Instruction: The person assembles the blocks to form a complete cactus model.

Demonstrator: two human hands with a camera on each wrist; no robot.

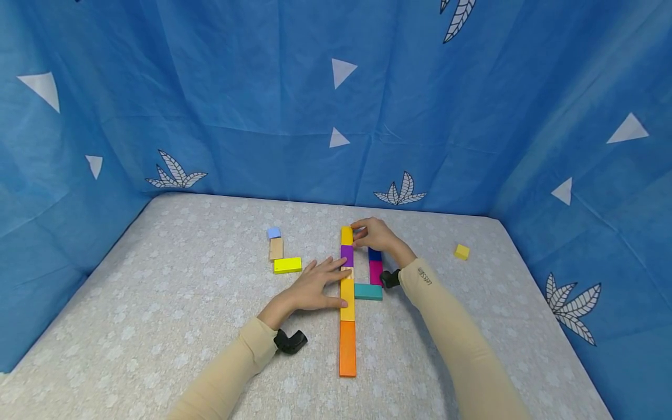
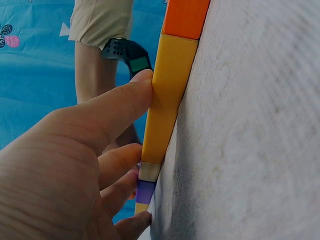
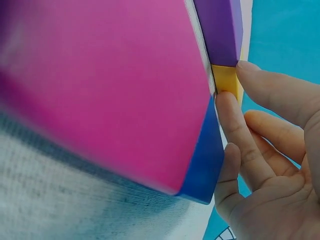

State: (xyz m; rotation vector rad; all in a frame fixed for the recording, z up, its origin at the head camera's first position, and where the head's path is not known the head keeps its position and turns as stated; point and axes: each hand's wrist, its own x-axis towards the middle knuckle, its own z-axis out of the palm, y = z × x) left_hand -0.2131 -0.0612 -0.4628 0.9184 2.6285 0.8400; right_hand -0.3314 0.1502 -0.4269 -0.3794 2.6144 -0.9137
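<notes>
A straight row of wooden blocks runs away from the person: an orange block (image 1: pixel 347 350), a long yellow-orange block (image 1: pixel 347 312), a small natural-wood block (image 2: pixel 149 171), a purple block (image 1: pixel 347 255) and a yellow block (image 1: pixel 346 235) at the far end. My left hand (image 1: pixel 315 287) lies spread along the row's left side, fingertips touching the long yellow-orange block and those beyond it. From the right, my right hand (image 1: pixel 379 234) touches the far yellow block with its fingertips. Beside the row are a teal block (image 1: pixel 368 291), a magenta block (image 1: pixel 375 272) and a blue block (image 1: pixel 374 255).
Left of the row lie a light-blue block (image 1: pixel 273 233), a tan block (image 1: pixel 276 249) and a bright yellow block (image 1: pixel 287 265). A small yellow block (image 1: pixel 462 252) sits apart on the right. Blue curtain (image 1: pixel 294 105) borders the patterned tabletop (image 1: pixel 173 303).
</notes>
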